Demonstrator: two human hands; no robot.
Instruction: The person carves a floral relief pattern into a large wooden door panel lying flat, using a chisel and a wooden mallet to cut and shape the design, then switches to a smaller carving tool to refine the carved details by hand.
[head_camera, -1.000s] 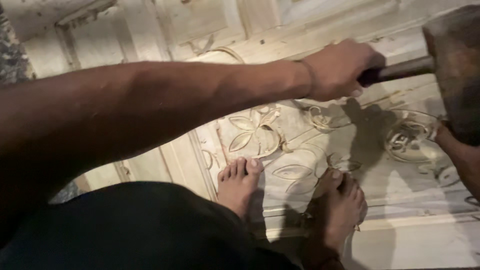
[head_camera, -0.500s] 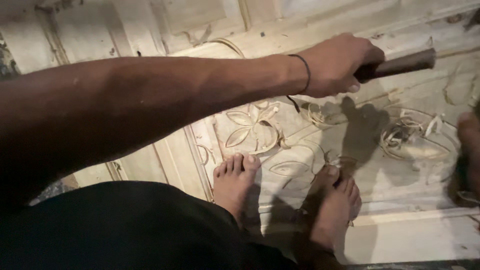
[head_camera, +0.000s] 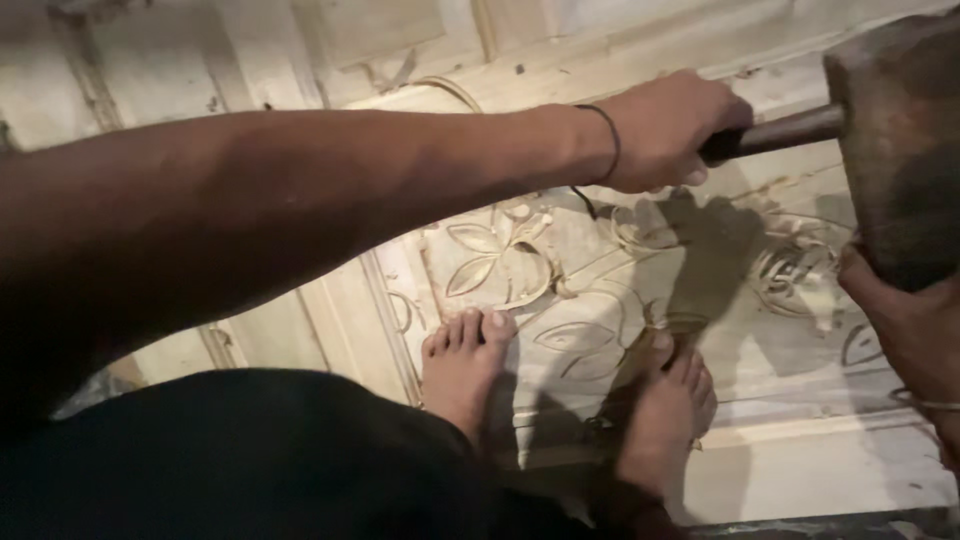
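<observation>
Over carved wood panel, left hand grips mallet handle

This is looking like a woodcarving workshop, with work going on at floor level: a large pale wooden panel carved with leaves and flowers is lying flat and filling most of the view, and curled wood shavings are sitting in its cut grooves. A person's bare feet are standing right on the panel, while a heavy dark wooden mallet with a round handle is hanging over it. More pale framed woodwork, probably further panels, is showing dimly along the top edge.
</observation>
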